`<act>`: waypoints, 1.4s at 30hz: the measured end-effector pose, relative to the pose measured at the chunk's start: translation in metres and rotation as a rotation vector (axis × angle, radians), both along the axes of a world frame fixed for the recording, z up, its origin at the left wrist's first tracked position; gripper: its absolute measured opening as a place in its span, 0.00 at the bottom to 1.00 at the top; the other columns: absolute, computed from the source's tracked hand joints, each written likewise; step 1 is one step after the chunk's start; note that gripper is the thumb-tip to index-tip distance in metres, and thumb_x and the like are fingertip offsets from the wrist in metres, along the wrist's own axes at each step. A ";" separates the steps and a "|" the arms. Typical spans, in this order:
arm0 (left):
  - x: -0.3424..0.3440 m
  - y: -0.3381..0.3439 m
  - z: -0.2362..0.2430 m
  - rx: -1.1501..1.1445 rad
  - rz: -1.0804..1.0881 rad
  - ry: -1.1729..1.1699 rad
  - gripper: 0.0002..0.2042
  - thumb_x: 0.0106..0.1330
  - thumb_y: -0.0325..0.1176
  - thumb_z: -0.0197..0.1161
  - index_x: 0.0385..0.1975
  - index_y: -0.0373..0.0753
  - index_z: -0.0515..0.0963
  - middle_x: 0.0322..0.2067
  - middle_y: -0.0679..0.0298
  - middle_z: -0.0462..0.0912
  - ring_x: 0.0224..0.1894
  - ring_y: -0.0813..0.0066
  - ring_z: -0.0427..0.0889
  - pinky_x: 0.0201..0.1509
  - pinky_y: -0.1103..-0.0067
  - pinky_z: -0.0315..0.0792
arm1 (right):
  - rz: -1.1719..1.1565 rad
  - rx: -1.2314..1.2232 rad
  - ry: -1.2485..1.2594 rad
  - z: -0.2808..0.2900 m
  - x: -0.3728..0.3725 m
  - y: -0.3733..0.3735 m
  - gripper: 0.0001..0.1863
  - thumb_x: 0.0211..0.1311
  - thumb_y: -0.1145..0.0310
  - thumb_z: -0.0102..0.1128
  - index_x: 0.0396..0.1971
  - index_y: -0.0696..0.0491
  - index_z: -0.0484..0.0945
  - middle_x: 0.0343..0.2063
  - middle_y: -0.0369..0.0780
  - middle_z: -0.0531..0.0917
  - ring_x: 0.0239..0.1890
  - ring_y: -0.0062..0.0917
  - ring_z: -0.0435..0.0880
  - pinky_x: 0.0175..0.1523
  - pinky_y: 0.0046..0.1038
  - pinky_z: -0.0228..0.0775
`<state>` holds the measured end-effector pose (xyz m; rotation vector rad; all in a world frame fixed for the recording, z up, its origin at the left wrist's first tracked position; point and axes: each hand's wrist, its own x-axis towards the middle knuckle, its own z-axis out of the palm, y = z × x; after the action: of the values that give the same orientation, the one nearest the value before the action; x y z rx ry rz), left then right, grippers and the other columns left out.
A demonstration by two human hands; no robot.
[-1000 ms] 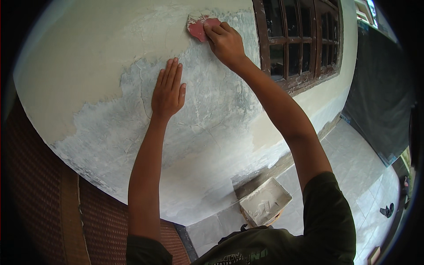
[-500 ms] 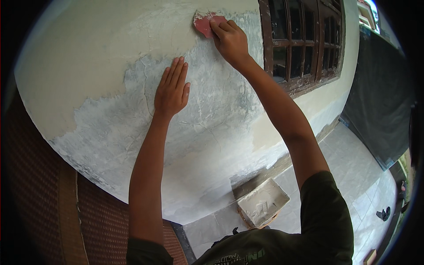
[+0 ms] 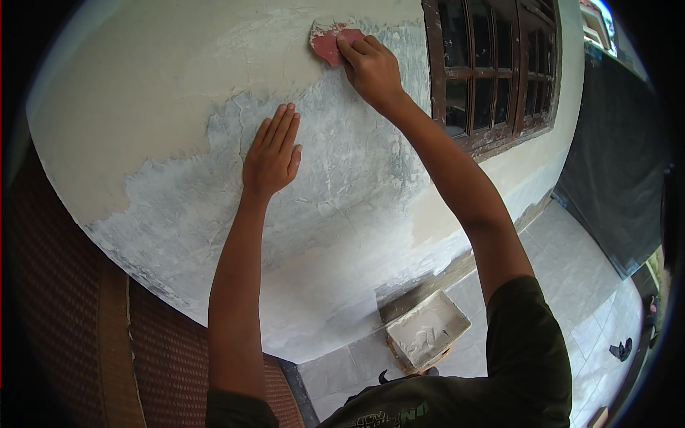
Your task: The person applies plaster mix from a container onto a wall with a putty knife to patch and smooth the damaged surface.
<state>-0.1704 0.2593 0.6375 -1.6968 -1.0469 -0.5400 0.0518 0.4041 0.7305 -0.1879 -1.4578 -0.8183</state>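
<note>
My right hand (image 3: 374, 70) is closed on a red putty scraper (image 3: 328, 47), its edge coated with pale filler. The scraper lies against the upper part of the wall (image 3: 321, 171), left of the window. Lower and to the left, my left hand (image 3: 271, 151) rests flat on the wall, fingers stretched out and holding nothing. Around both hands the wall shows grey-white patchy filler, with smoother cream coating above and to the left. A raised, crack-like line runs down close to my left hand.
A brown wooden window (image 3: 492, 68) with small panes borders the work at the right. Below, a tray of pale filler (image 3: 430, 329) stands over the tiled floor (image 3: 528, 264). Woven brown panels (image 3: 168, 342) line the lower left, and a dark sheet (image 3: 606, 157) hangs at the far right.
The scraper and my right hand have shifted very slightly down and left on the wall. My left hand has slid a little down and left, still flat.
</note>
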 end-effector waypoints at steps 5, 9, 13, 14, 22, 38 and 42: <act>-0.006 -0.006 0.001 -0.008 0.015 0.003 0.27 0.69 0.33 0.55 0.68 0.32 0.65 0.72 0.54 0.64 0.75 0.60 0.60 0.77 0.63 0.54 | -0.059 -0.034 -0.067 -0.068 -0.011 -0.010 0.24 0.48 0.78 0.64 0.50 0.58 0.82 0.28 0.37 0.80 0.35 0.30 0.81 0.35 0.32 0.73; -0.008 -0.007 0.002 -0.006 0.020 -0.001 0.27 0.69 0.33 0.55 0.68 0.32 0.65 0.71 0.54 0.64 0.75 0.60 0.60 0.77 0.63 0.54 | 0.129 -0.132 -0.115 -0.079 0.000 -0.030 0.24 0.46 0.77 0.68 0.49 0.57 0.83 0.28 0.38 0.80 0.33 0.30 0.80 0.35 0.32 0.74; -0.004 -0.003 -0.001 0.006 0.047 0.009 0.27 0.70 0.35 0.54 0.68 0.32 0.66 0.72 0.56 0.64 0.76 0.63 0.59 0.78 0.65 0.52 | 0.082 -0.067 0.060 -0.014 0.016 -0.013 0.22 0.46 0.76 0.69 0.47 0.55 0.83 0.28 0.38 0.81 0.32 0.33 0.80 0.36 0.34 0.75; -0.003 -0.002 0.000 0.024 0.077 0.022 0.27 0.71 0.36 0.53 0.68 0.33 0.66 0.72 0.57 0.63 0.76 0.65 0.59 0.79 0.68 0.51 | 0.048 -0.031 0.082 -0.003 0.017 -0.003 0.21 0.47 0.76 0.68 0.46 0.56 0.83 0.28 0.38 0.81 0.33 0.33 0.80 0.36 0.34 0.75; -0.007 -0.006 -0.001 0.013 0.080 0.013 0.27 0.71 0.36 0.54 0.68 0.33 0.66 0.72 0.57 0.64 0.76 0.65 0.59 0.79 0.67 0.51 | 0.160 -0.187 -0.117 -0.104 0.005 -0.018 0.28 0.43 0.80 0.71 0.50 0.57 0.83 0.30 0.40 0.81 0.33 0.34 0.80 0.37 0.33 0.77; -0.009 -0.010 0.001 -0.003 0.009 -0.012 0.27 0.68 0.33 0.56 0.67 0.32 0.67 0.71 0.54 0.65 0.75 0.61 0.61 0.77 0.63 0.55 | 0.184 -0.201 -0.104 -0.089 -0.011 -0.038 0.26 0.45 0.77 0.68 0.50 0.57 0.82 0.27 0.39 0.80 0.33 0.33 0.82 0.35 0.35 0.76; -0.007 -0.006 0.000 0.001 -0.009 -0.012 0.26 0.69 0.33 0.56 0.67 0.32 0.67 0.71 0.54 0.65 0.75 0.61 0.61 0.77 0.63 0.55 | 0.156 -0.140 0.070 -0.022 -0.005 -0.032 0.25 0.46 0.75 0.69 0.50 0.53 0.82 0.27 0.38 0.80 0.32 0.33 0.81 0.35 0.35 0.77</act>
<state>-0.1771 0.2534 0.6372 -1.7001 -1.0478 -0.5569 0.0464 0.3720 0.7081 -0.2037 -1.4447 -0.5789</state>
